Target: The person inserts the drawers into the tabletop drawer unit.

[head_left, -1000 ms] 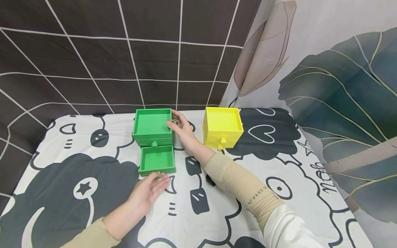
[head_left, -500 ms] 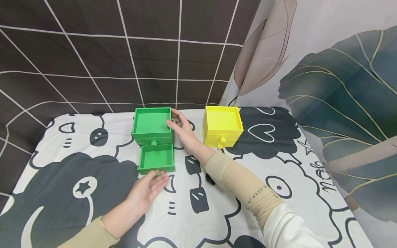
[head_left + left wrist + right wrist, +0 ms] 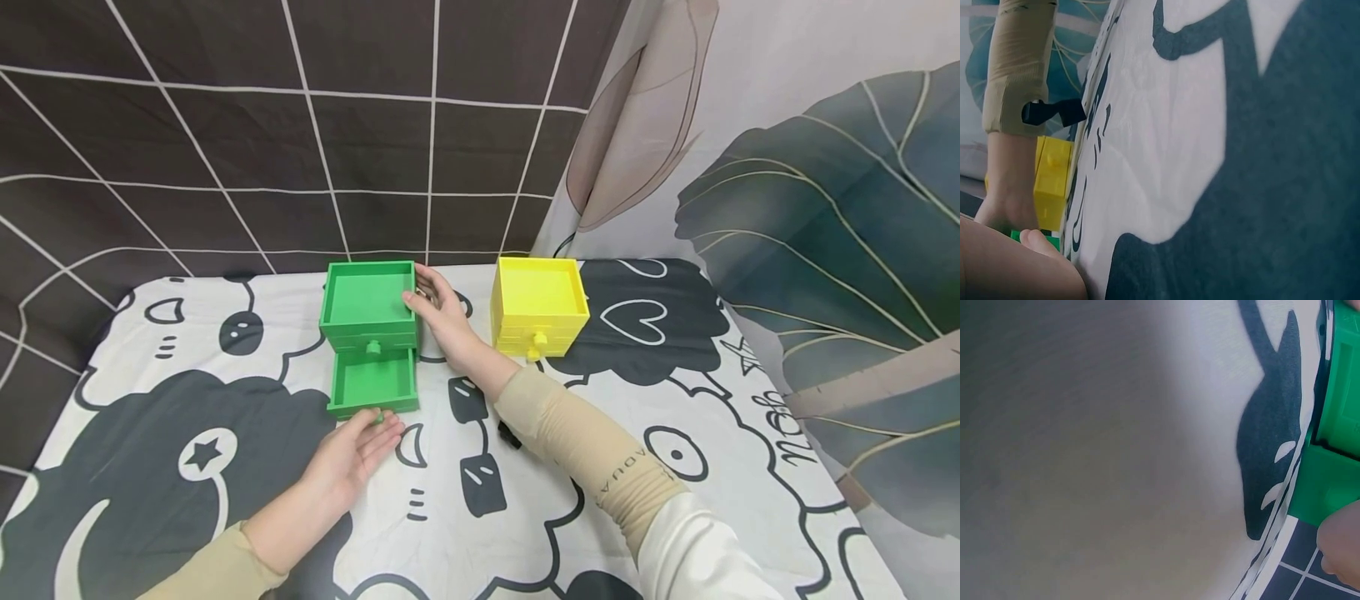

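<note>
Sitting at about 11 o'clock from the middle of the desk [image 3: 637, 433], near the back edge: the green drawer box [image 3: 367, 307], with its open top tray facing up and a small round knob on its front. Sticking out of its base toward 6 o'clock, partly pulled out and showing a bare green floor: the bottom drawer [image 3: 372, 383]. Resting palm-up on the cloth at 6 o'clock of that drawer: the left hand [image 3: 351, 457], fingers loosely spread, fingertips [image 3: 377, 417] pinching or at least touching the drawer's small green knob at the middle of the front wall; hard telling which from the head view. Bracing the box at its 3 o'clock side: the right hand [image 3: 441, 315], thumb pressing on the upper right rim, fingers lying fairly straight along the right wall. Showing in the right wrist view only as a green corner beside a fingertip. Standing at 3 o'clock of the green box, well apart from it and just past the right forearm: the yellow drawer box [image 3: 538, 307], same build, drawers pushed in, knob pointing to 6 o'clock. Covering the desk: a white cloth with black cartoon shapes. Hanging behind at 12 o'clock: a dark grid-patterned backdrop [image 3: 225, 142]; at 2 o'clock, a leaf-printed curtain [image 3: 825, 208].
</note>
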A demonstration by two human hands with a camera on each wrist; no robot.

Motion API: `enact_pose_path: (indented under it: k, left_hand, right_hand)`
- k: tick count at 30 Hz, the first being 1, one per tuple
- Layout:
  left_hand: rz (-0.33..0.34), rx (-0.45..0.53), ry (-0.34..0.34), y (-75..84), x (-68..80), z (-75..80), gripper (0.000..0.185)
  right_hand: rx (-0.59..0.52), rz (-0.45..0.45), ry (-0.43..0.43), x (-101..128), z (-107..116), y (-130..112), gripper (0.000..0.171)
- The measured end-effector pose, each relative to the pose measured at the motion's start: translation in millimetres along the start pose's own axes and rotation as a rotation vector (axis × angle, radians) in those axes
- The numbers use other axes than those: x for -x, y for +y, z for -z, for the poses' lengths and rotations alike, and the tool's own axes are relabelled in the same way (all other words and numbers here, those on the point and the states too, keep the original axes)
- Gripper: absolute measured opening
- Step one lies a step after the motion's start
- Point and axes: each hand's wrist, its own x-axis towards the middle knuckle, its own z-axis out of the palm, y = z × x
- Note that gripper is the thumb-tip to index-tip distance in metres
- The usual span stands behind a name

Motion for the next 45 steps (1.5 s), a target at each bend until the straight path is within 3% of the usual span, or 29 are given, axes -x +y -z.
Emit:
enact_pose_path:
  k: [21,45]
  left_hand:
    - [0.002,-0.008,-0.009,4.8,-1.7,-2.9,0.019]
    - [0.014,0.041,-0.025,21.2,-15.9,-5.0,0.017]
  right_hand:
    - [0.018,0.003,0.002,0,0,0,0.064]
    - [0.004,-0.002,-0.007,0,0,1,0.063]
